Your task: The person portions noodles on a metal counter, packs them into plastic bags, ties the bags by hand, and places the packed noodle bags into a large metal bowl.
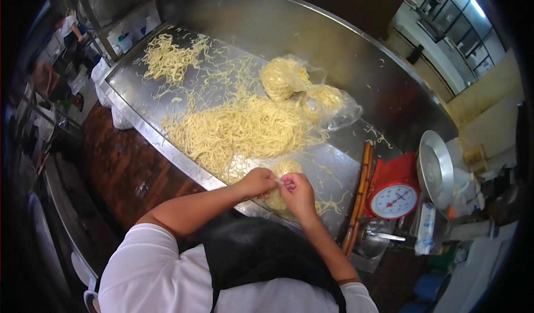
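Observation:
My left hand (259, 182) and my right hand (296, 189) meet at the front edge of the steel table (339, 152). Both are closed, pinching the gathered top of a clear plastic bag of noodles (286, 167) between them. The bag sits on the table under my hands, which partly hide it. Just beyond lies a large heap of loose yellow noodles (245, 129). Two more filled bags, one upright-looking bag of noodles (279, 79) and another bag of noodles (328, 104), rest against each other behind the heap.
A smaller noodle pile (169, 60) lies at the far left. To the right stand a red dial scale (394, 193), a round metal pan (435, 168), bamboo poles (359, 199) and a metal bowl (371, 241). A raised steel wall (334, 46) backs the table. People (72, 35) are at upper left.

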Demonstrator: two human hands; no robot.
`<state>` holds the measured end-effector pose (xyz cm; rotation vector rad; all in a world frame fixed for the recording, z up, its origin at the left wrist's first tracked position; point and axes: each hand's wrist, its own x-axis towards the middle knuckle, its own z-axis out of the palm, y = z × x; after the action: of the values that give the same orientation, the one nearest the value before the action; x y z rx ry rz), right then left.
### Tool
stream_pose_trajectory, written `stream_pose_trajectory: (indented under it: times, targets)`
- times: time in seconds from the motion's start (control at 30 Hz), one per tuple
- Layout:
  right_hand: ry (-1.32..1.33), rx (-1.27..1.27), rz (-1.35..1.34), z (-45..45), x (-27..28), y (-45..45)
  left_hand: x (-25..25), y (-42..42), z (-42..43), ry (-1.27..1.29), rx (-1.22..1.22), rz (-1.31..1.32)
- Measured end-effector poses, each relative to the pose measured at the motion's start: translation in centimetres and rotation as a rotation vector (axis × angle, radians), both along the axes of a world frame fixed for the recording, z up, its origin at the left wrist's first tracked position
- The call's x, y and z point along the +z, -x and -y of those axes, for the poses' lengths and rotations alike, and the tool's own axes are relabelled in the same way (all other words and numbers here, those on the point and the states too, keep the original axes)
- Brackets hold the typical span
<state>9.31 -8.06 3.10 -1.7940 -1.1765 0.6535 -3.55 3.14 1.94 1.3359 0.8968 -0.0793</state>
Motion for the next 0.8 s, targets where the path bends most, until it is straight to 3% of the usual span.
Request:
stream_pose_trajectory:
  times: [0.13,0.2,0.3,0.4,0.57,0.63,0.77,0.8]
  targets:
    - [-0.024,-0.051,0.024,0.0,0.4,0.4,0.3,0.3,-0.3,0.57,0.135,0.118]
    - [-0.047,-0.025,0.206,0.3,0.6,0.3,-0.5,0.2,-0.8,0.812,0.16,0.194]
    - [-0.022,-0.004,0.359,0.6,2.1,0.6,0.5,-0.3,-1.1,0.907,0.056,0.253]
    - [0.074,0.014,0.419,0.8,2.9,0.5,-0.5,-0.8,-1.8,0.64,-0.125,0.301]
    - [0.171,0.095,0.467,2.0,2.2,-1.3,-1.8,-1.1,0.6,-0.372,-0.119,0.275]
    - [0.159,0.134,0.438,2.4,1.1,-2.4,1.1,-1.0,2.4,-0.876,-0.101,0.172]
    - [0.03,0.258,0.316,2.9,2.1,-3.8,1.4,-1.3,4.4,-1.063,-0.189,0.16]
    - [-0.014,0.293,0.279,3.3,2.9,-4.1,2.3,-1.4,5.0,-1.009,-0.17,0.126]
